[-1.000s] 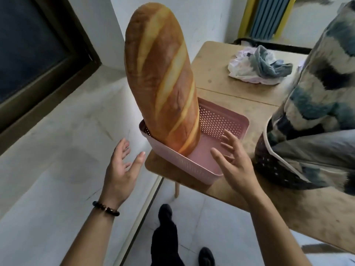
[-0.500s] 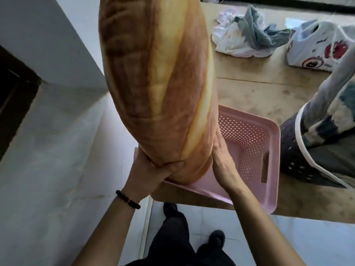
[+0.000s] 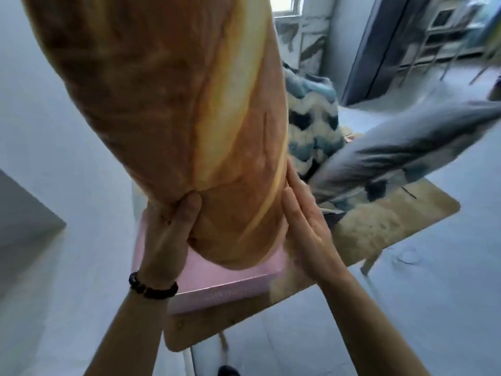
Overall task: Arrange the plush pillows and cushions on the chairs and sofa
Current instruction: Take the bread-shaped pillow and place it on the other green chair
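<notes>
Above the pink basket (image 3: 225, 278) at the near corner of the bench (image 3: 379, 226), you now hold the bread-shaped pillow (image 3: 168, 118) upright and close to your face. Half a second ago its lower end sat inside the basket; now that end hangs clear above the rim, so the lift appears done. Your left hand (image 3: 168, 226) grasps the pillow's lower left side, thumb pressed into the plush. Your right hand (image 3: 306, 226) lies flat against the lower right side, fingers (image 3: 292, 185) extended, pressing rather than curling. A dark bead bracelet (image 3: 151, 286) sits on the left wrist.

View has swung since a second ago: a wall then, open floor and a doorway beyond the bench now. Frame is motion-blurred. A blue-and-white patterned blanket (image 3: 311, 126) and a grey cloth (image 3: 406, 147) lie heaped on the bench behind the pillow.

Judgement: pillow is free to carry. No chair or sofa is clearly identifiable here, so placement remains undone. The pillow blocks much of your forward view; watch your footing.
</notes>
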